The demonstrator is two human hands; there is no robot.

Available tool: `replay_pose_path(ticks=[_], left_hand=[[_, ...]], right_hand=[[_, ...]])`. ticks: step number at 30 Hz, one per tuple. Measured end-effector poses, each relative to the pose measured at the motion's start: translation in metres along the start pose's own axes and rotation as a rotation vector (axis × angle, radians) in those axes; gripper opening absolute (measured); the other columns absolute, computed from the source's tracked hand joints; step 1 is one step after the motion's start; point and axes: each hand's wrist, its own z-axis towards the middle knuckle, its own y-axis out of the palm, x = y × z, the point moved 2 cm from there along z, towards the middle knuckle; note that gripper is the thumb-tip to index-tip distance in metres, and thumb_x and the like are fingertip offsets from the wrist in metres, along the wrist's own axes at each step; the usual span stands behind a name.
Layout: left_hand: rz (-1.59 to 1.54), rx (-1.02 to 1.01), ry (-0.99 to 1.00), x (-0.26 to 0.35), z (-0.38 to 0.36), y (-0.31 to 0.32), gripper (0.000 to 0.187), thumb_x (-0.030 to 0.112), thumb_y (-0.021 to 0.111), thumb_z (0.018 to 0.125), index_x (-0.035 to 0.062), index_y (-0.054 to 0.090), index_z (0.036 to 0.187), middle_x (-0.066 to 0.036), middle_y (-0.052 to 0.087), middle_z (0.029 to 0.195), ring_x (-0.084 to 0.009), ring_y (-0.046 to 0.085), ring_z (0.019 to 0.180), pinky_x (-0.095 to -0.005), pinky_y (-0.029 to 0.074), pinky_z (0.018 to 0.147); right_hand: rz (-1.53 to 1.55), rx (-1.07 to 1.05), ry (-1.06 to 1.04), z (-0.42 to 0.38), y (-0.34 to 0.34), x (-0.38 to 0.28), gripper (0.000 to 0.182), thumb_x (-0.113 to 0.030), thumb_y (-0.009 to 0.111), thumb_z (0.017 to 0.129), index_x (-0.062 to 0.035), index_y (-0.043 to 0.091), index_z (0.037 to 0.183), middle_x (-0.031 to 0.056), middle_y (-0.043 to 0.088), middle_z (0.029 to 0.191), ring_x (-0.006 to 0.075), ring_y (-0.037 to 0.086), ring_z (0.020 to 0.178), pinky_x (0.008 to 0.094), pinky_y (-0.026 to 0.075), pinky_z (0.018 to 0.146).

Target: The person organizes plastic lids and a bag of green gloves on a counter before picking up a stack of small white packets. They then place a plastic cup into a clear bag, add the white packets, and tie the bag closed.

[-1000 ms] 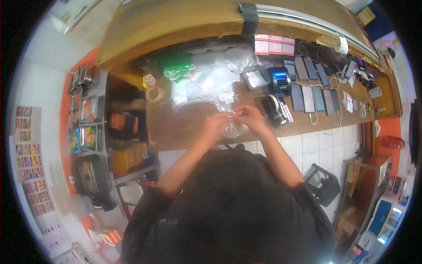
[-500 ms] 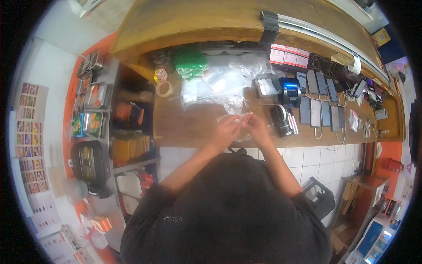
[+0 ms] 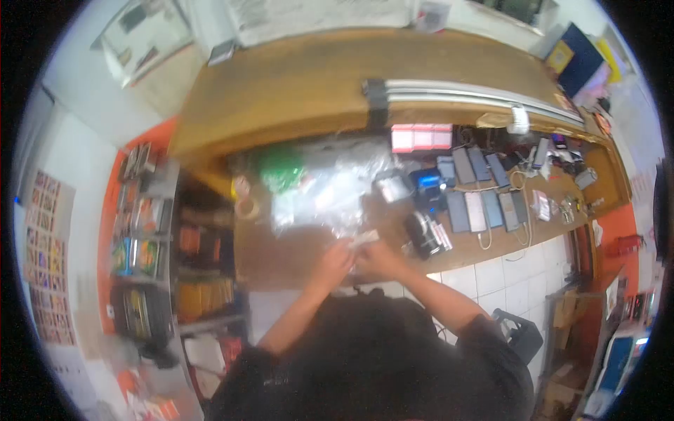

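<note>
Close together over the front of the wooden desk, my left hand (image 3: 335,262) and my right hand (image 3: 383,259) both have their fingers closed in a pinch. Between the fingertips is a small, pale, clear-looking plastic bag (image 3: 365,237); blur hides its details and whatever it may contain. Just beyond the hands lies a spread of clear plastic bags (image 3: 316,203), with a green plastic bundle (image 3: 281,172) at its back left. A black tape dispenser (image 3: 423,235) stands to the right of my right hand.
Several phones (image 3: 475,210) with white cables lie on the desk's right side. A blue and black device (image 3: 427,184) and an open box (image 3: 392,186) stand nearer. A tape roll (image 3: 247,208) is at left. A wooden shelf (image 3: 302,84) overhangs the back.
The camera view has tilted up and shifted, so the desk and hands sit lower in the picture. Both hands remain together, and a pale strip now shows above the fingertips.
</note>
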Motion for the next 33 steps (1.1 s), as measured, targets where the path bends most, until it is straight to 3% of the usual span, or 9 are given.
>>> replay_pose_path(ticks=[6, 10, 13, 20, 24, 27, 29, 30, 33], left_hand=[[-0.075, -0.009, -0.020, 0.003, 0.002, 0.000, 0.015, 0.001, 0.074, 0.073, -0.0005, 0.067, 0.086, -0.014, 0.066, 0.117, -0.0328, 0.068, 0.098, -0.0393, 0.055, 0.082], [-0.037, -0.022, -0.008, 0.005, 0.001, 0.000, 0.013, 0.002, 0.074, 0.072, 0.0001, 0.065, 0.081, -0.014, 0.067, 0.114, -0.0324, 0.067, 0.096, -0.0397, 0.055, 0.080], [0.001, -0.015, 0.014, 0.014, -0.001, -0.005, 0.015, 0.006, 0.076, 0.068, 0.0024, 0.063, 0.075, -0.011, 0.067, 0.111, -0.0314, 0.066, 0.095, -0.0401, 0.054, 0.079], [0.142, 0.095, 0.036, -0.005, -0.018, 0.014, 0.027, 0.009, 0.081, 0.061, 0.0026, 0.056, 0.069, -0.016, 0.052, 0.111, -0.0327, 0.049, 0.091, -0.0422, 0.043, 0.076], [0.011, 0.123, -0.100, -0.025, -0.032, 0.031, 0.027, 0.009, 0.082, 0.065, 0.0022, 0.057, 0.071, -0.016, 0.049, 0.118, -0.0289, 0.048, 0.094, -0.0396, 0.043, 0.080], [-0.095, 0.088, -0.218, -0.036, -0.036, 0.034, 0.022, 0.009, 0.081, 0.070, 0.0022, 0.060, 0.074, -0.015, 0.045, 0.124, -0.0268, 0.048, 0.100, -0.0393, 0.044, 0.085], [-0.118, 0.093, -0.269, -0.026, -0.030, 0.019, 0.019, 0.008, 0.080, 0.073, 0.0026, 0.062, 0.078, -0.015, 0.044, 0.126, -0.0261, 0.049, 0.104, -0.0396, 0.044, 0.089], [-0.052, 0.118, -0.217, -0.023, -0.031, 0.010, 0.024, 0.007, 0.078, 0.076, 0.0040, 0.063, 0.095, -0.014, 0.041, 0.130, -0.0244, 0.051, 0.108, -0.0369, 0.047, 0.090], [-0.314, 0.222, -0.444, -0.015, -0.026, -0.015, 0.037, 0.006, 0.076, 0.078, 0.0054, 0.058, 0.111, -0.014, 0.039, 0.134, -0.0224, 0.054, 0.106, -0.0325, 0.049, 0.086]], right_hand=[[-0.106, -0.085, -0.049, 0.019, 0.014, 0.022, 0.034, -0.031, 0.057, 0.085, -0.0014, 0.071, 0.091, 0.0249, 0.069, 0.085, 0.0407, 0.068, 0.081, 0.0494, 0.053, 0.075], [-0.225, -0.179, 0.057, 0.025, 0.019, 0.021, 0.045, -0.041, 0.049, 0.090, -0.0034, 0.072, 0.088, 0.0253, 0.068, 0.084, 0.0424, 0.067, 0.082, 0.0535, 0.052, 0.077], [-0.100, -0.192, -0.027, 0.021, 0.017, 0.022, 0.047, -0.043, 0.046, 0.092, -0.0039, 0.072, 0.085, 0.0240, 0.069, 0.082, 0.0445, 0.066, 0.080, 0.0533, 0.052, 0.074], [0.515, -0.125, 0.156, 0.008, 0.034, 0.034, 0.038, -0.034, 0.059, 0.090, 0.0004, 0.073, 0.081, 0.0113, 0.069, 0.073, 0.0154, 0.064, 0.072, 0.0346, 0.050, 0.067], [0.513, -0.089, 0.145, 0.008, 0.035, 0.041, 0.036, -0.030, 0.058, 0.090, 0.0018, 0.070, 0.077, 0.0088, 0.067, 0.069, 0.0128, 0.060, 0.070, 0.0344, 0.049, 0.065], [0.574, -0.079, 0.152, 0.007, 0.029, 0.041, 0.028, -0.028, 0.064, 0.087, -0.0020, 0.070, 0.082, 0.0040, 0.063, 0.065, 0.0121, 0.057, 0.064, 0.0307, 0.047, 0.061], [0.467, 0.023, 0.048, 0.006, 0.033, 0.048, 0.032, -0.033, 0.066, 0.088, -0.0010, 0.069, 0.088, 0.0094, 0.065, 0.079, 0.0199, 0.061, 0.076, 0.0364, 0.049, 0.069], [0.415, 0.076, -0.006, 0.008, 0.035, 0.050, 0.035, -0.035, 0.067, 0.088, -0.0006, 0.068, 0.091, 0.0122, 0.066, 0.086, 0.0238, 0.063, 0.082, 0.0393, 0.050, 0.074], [0.195, 0.303, -0.077, -0.013, 0.022, 0.023, 0.039, -0.037, 0.075, 0.083, -0.0046, 0.068, 0.102, 0.0152, 0.062, 0.101, 0.0303, 0.061, 0.094, 0.0431, 0.049, 0.079]])
